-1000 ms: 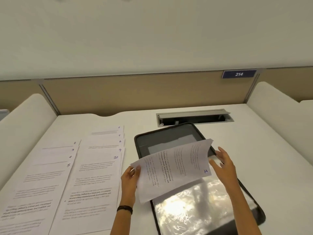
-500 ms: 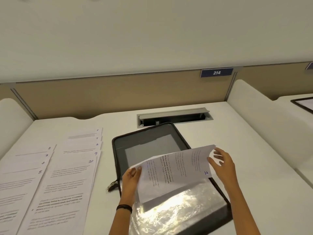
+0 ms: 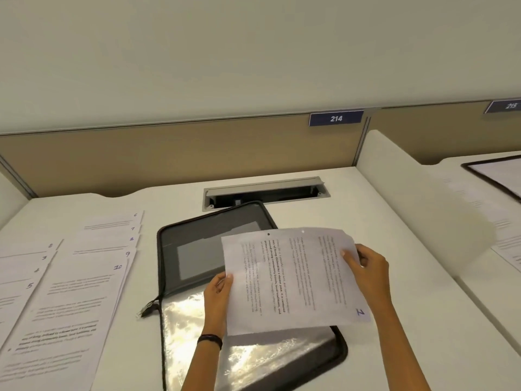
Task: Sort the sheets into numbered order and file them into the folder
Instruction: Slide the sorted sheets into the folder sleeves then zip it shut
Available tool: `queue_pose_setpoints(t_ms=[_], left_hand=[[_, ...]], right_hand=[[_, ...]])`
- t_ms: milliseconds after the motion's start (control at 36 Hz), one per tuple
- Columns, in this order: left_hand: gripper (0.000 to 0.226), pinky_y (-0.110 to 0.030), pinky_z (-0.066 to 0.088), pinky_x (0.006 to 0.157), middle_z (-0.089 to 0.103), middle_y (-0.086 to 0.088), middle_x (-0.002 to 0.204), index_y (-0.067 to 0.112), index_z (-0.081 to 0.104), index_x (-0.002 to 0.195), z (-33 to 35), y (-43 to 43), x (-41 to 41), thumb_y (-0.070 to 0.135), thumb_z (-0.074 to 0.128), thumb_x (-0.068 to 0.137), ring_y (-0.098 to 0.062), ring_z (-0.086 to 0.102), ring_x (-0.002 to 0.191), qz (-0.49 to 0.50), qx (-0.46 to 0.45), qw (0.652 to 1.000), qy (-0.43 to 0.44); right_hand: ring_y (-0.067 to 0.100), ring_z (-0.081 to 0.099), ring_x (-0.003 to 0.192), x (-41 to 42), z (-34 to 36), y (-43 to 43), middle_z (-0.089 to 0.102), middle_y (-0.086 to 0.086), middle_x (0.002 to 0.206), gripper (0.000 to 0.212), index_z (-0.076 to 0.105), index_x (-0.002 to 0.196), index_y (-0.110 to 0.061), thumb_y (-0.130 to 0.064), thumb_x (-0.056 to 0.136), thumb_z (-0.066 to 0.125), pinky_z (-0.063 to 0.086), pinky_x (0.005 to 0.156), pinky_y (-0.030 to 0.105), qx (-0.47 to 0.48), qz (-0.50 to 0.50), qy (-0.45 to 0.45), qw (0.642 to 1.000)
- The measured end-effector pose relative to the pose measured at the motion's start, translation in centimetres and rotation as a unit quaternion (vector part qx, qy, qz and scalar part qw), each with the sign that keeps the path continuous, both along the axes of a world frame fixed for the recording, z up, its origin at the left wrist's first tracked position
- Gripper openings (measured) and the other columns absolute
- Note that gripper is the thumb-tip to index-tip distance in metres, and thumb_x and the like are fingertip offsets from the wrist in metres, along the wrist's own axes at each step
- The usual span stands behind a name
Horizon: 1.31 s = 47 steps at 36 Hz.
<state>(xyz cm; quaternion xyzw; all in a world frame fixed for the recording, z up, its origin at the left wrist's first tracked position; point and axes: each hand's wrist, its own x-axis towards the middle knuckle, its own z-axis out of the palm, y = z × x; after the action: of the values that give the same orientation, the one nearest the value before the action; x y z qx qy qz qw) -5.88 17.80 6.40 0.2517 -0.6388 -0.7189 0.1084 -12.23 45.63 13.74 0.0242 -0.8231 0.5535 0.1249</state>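
I hold one printed sheet [image 3: 293, 277], marked 1 at its near right corner, flat above the open black zip folder [image 3: 197, 241]. My left hand [image 3: 218, 294] pinches the sheet's left edge. At the right edge, my right hand [image 3: 366, 272] grips it with the thumb on top. The folder lies open on the desk, and a shiny clear plastic sleeve [image 3: 186, 331] covers its near half. To the left lie two fanned columns of sheets, one numbered 2 to 5 [image 3: 19, 280], the other 6 to 10 [image 3: 93, 280].
A metal cable slot [image 3: 265, 191] sits in the white desk behind the folder. A tan partition with plate 214 [image 3: 335, 118] stands at the back. A white divider [image 3: 417, 210] bounds the right side; beyond it another desk holds papers [image 3: 504, 176].
The sheet has flattened out and turned, and my right hand has closed on its right edge, where it was open beside it. The view has swung to the right.
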Motion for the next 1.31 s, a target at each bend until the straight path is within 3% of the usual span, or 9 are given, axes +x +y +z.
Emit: queue_pose_setpoints(t_ms=[194, 417, 472, 528, 694, 861, 1056, 1194, 1306], left_hand=[[0.019, -0.012, 0.049, 0.054, 0.066, -0.006, 0.092, 0.006, 0.059, 0.096, -1.2, 5.0, -1.1, 0.016, 0.043, 0.1, -0.002, 0.066, 0.067, -0.014, -0.052, 0.998, 0.018], [0.028, -0.006, 0.044, 0.084, 0.061, 0.009, 0.111, 0.027, 0.059, 0.108, -2.8, 8.6, -2.7, 0.008, 0.041, 0.1, -0.008, 0.058, 0.104, -0.072, -0.175, 0.981, 0.043], [0.032, -0.027, 0.019, 0.116, 0.051, 0.007, 0.135, 0.027, 0.055, 0.123, -4.3, 9.2, -3.4, 0.01, 0.042, 0.1, -0.012, 0.039, 0.131, -0.104, -0.261, 0.959, 0.036], [0.036, -0.034, -0.008, 0.115, 0.032, 0.004, 0.149, 0.024, 0.045, 0.136, -5.7, 9.7, -4.0, 0.018, 0.043, 0.101, -0.013, 0.014, 0.142, -0.12, -0.326, 0.938, 0.001], [0.094, -0.03, -0.03, 0.106, -0.003, -0.005, 0.159, 0.02, 0.013, 0.152, -7.7, 11.0, -4.7, 0.072, 0.006, 0.074, -0.017, -0.018, 0.143, -0.172, -0.48, 0.857, -0.076], [0.07, -0.037, -0.007, 0.115, 0.028, -0.009, 0.151, 0.018, 0.031, 0.143, -9.3, 10.6, -5.2, 0.063, 0.028, 0.091, -0.014, -0.012, 0.146, -0.176, -0.551, 0.807, -0.12], [0.068, -0.029, -0.015, 0.114, 0.018, -0.004, 0.151, 0.017, 0.031, 0.144, -9.9, 10.3, -5.2, 0.06, 0.008, 0.097, -0.013, -0.003, 0.146, -0.157, -0.51, 0.844, -0.053], [0.092, -0.026, -0.02, 0.113, -0.002, 0.009, 0.15, 0.021, 0.016, 0.146, -8.9, 10.4, -4.8, 0.072, -0.02, 0.078, -0.008, -0.01, 0.14, -0.139, -0.485, 0.862, -0.049], [0.045, -0.026, -0.013, 0.116, 0.009, 0.014, 0.149, 0.02, 0.03, 0.145, -8.3, 10.6, -4.8, 0.036, 0.022, 0.104, -0.004, -0.001, 0.141, -0.11, -0.414, 0.903, -0.033]], right_hand=[[0.003, 0.06, 0.059, -0.5, 1.1, 2.6, 0.067, -0.001, 0.071, 0.008, 0.069, 0.09, -0.014, -0.019, 0.089, 0.063, 0.041, 0.048, 0.01, -0.02, -0.028, 0.047, 0.998], [0.013, 0.064, 0.072, -1.0, 1.2, 4.6, 0.07, 0.008, 0.084, 0.013, 0.072, 0.096, -0.006, -0.011, 0.09, 0.061, 0.046, 0.058, 0.005, -0.011, -0.072, 0.093, 0.993], [0.019, 0.063, 0.077, -1.2, 1.2, 5.1, 0.07, 0.01, 0.088, 0.013, 0.071, 0.096, -0.003, -0.008, 0.089, 0.061, 0.045, 0.063, 0.003, -0.008, -0.093, 0.107, 0.99], [0.021, 0.063, 0.079, -1.4, 1.2, 5.5, 0.07, 0.009, 0.091, 0.015, 0.07, 0.098, -0.001, -0.009, 0.089, 0.062, 0.045, 0.064, 0.001, -0.006, -0.112, 0.115, 0.987], [0.021, 0.062, 0.087, -1.8, 1.1, 6.8, 0.067, 0.007, 0.096, 0.021, 0.068, 0.105, 0.002, -0.01, 0.09, 0.06, 0.049, 0.07, 0.008, -0.034, -0.161, 0.126, 0.978], [0.002, 0.057, 0.075, -1.9, 1.3, 7.6, 0.064, 0.005, 0.092, 0.018, 0.068, 0.103, 0.004, -0.005, 0.09, 0.06, 0.041, 0.067, 0.0, -0.038, -0.179, 0.136, 0.974], [0.013, 0.047, 0.069, -2.3, 1.1, 8.4, 0.063, 0.013, 0.08, 0.018, 0.068, 0.099, 0.008, -0.006, 0.089, 0.062, 0.037, 0.06, 0.001, -0.018, -0.19, 0.133, 0.973], [-0.003, 0.051, 0.062, -2.2, 1.1, 8.6, 0.061, 0.003, 0.079, 0.019, 0.067, 0.102, 0.007, -0.007, 0.091, 0.06, 0.038, 0.056, 0.0, -0.028, -0.19, 0.132, 0.972], [0.012, 0.051, 0.071, -2.5, 0.8, 8.7, 0.064, -0.002, 0.078, 0.022, 0.067, 0.102, 0.006, -0.012, 0.092, 0.06, 0.039, 0.059, 0.0, -0.038, -0.202, 0.128, 0.97]])
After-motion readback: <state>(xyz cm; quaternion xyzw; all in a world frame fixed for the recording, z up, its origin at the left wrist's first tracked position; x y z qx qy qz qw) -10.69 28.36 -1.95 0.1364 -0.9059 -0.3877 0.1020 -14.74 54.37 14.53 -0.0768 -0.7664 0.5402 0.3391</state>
